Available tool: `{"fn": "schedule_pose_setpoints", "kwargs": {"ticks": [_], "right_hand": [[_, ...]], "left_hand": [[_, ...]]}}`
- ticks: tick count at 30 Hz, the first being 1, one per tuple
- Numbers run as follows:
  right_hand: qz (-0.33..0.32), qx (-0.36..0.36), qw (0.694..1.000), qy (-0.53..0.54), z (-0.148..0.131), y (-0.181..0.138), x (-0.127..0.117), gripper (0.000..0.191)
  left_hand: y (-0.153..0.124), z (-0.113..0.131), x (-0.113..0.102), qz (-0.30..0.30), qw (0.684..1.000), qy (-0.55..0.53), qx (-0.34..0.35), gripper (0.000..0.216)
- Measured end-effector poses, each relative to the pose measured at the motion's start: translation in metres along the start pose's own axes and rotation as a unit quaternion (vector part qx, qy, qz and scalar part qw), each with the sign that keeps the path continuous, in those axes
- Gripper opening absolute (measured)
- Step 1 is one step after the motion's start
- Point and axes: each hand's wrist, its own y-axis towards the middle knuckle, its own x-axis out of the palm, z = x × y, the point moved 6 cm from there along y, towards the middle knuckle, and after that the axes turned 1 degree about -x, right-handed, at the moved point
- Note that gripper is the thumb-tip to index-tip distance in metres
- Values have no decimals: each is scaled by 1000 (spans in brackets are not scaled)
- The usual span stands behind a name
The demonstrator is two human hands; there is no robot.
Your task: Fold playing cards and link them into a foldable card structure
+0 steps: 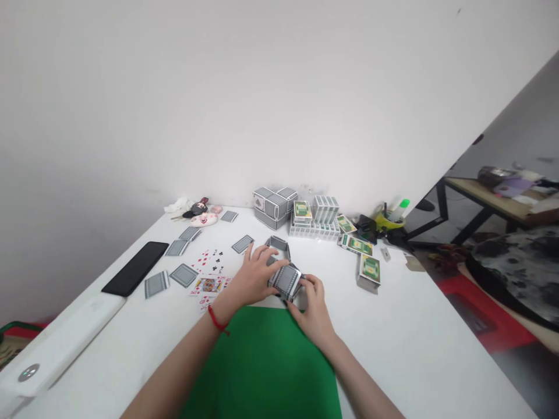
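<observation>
A small piece built of grey-backed playing cards (287, 280) is between my hands above the white table, just beyond the green sheet. My left hand (253, 274), with a red cord at the wrist, curls over its left and far side with fingers bent. Thumb and fingers of my right hand (315, 313) pinch its right edge. Right behind my left fingertips stands another folded card piece (278, 244), partly covered by that hand. One loose face-down card (242, 244) lies next to my left hand. Face-up cards, including a king (209, 285), are left of my left wrist.
Against the wall stands a block of interlocked cards (275, 206) beside stacked card boxes (317, 224). More green-and-yellow boxes (370, 270) lie at right. A black phone (136, 269) and a long white device (65, 343) line the left edge. A green sheet (266, 361) lies in front.
</observation>
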Motion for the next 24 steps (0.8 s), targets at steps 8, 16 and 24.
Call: {"fn": "schedule_pose_setpoints", "kwargs": {"ticks": [8,16,24], "right_hand": [[25,-64,996,-58,-19,1,-4,17],[35,-63,994,-79,-26,5,3,20],[20,-102,991,-82,-35,-2,7,27]], "left_hand": [[-25,-70,9,38,984,-111,-136,54],[-72,-171,31,-131,861,58,-488,59],[-59,-174,35,-161,867,17,-471,55]]}}
